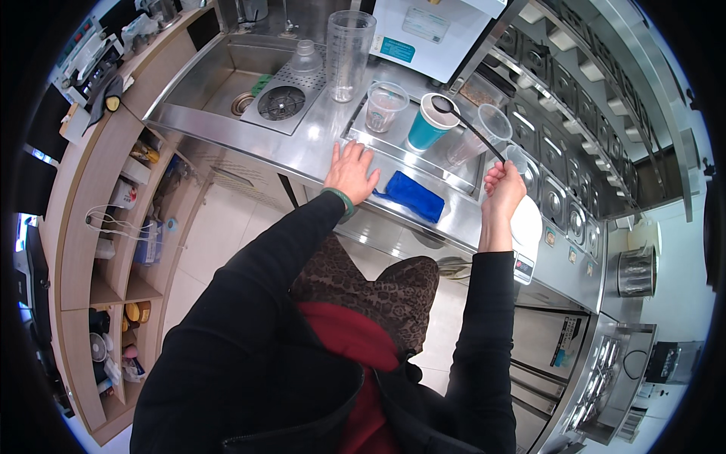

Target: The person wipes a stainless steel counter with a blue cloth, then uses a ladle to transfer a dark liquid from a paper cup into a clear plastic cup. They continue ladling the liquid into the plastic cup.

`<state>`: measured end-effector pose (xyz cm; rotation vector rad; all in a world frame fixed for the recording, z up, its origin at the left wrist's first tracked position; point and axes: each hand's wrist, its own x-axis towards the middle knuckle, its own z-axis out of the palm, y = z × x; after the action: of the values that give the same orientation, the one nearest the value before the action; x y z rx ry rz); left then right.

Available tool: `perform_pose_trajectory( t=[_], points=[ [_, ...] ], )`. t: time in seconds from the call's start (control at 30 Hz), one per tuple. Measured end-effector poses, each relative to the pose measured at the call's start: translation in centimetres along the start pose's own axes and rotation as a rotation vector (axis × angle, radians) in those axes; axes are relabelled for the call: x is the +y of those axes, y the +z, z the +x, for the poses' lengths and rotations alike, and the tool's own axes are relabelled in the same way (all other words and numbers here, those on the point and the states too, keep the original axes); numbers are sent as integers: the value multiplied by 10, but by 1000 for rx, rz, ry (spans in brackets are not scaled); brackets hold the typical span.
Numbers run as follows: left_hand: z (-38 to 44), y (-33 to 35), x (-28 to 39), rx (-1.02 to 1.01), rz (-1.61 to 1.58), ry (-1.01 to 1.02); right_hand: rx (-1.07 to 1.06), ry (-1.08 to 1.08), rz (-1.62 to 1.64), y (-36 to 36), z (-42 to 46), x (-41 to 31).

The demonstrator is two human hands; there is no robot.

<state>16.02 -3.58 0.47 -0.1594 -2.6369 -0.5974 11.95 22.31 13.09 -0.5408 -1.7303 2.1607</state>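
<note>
My right hand (503,190) grips the end of a long black spoon (476,131). The spoon's bowl is over the mouth of a teal paper cup (428,131) with a white rim; whether it touches the cup I cannot tell. Flat on the stainless steel counter (266,143), fingers spread, rests my left hand (351,175). A folded blue cloth (414,196) lies just right of it. Clear plastic cups flank the teal one: one on the left (387,110) and a taller one on the right (492,126), partly behind the spoon.
A tall clear measuring jug (349,57) stands behind, beside a cup rinser (282,103) and a sink (218,74). At right are a white digital scale (527,230) and rows of lidded steel containers (553,196). A white dispenser (434,34) stands at the back, wooden shelving (108,187) at left.
</note>
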Motion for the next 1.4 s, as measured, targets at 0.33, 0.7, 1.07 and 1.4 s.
perform_pose_trajectory(
  t=[0.33, 0.7, 1.07, 1.4],
  points=[
    [0, -2, 1, -6, -1, -5, -138, -89, -39, 46, -8, 0],
    [0, -3, 2, -11, -16, -18, -110, -954, -761, 76, -24, 31],
    [0, -4, 2, -15, -12, -14, -176, -1249, -836, 67, -38, 27],
    [0, -2, 1, 9, -16, 0, -31, -707, -513, 30, -16, -21]
  ],
)
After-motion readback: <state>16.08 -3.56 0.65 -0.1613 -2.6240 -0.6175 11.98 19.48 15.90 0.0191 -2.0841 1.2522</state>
